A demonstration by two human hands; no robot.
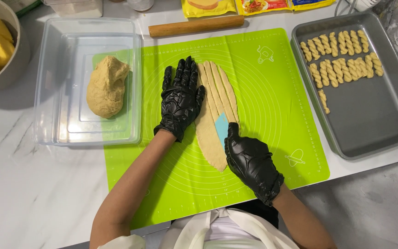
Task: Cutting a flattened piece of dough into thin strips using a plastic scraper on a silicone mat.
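On mat: dough sheet (pixel 210 138) lying soft, thin, tearing easily; lift from underneath.
Left hand (pixel 180 99): fingers together, flat, pressing sheet edge.
Right hand (pixel 252 161): fingers clamped on blue cutter (pixel 221 127), probably plastic.

Both hands wear glossy, crinkled black gloves, the left hand (pixel 180 97) and the right hand (pixel 250 161) alike, each ending at the wrist in a bunched cuff. The forearms are bare. White apron straps (pixel 217 228) cross a dark top at the chest.
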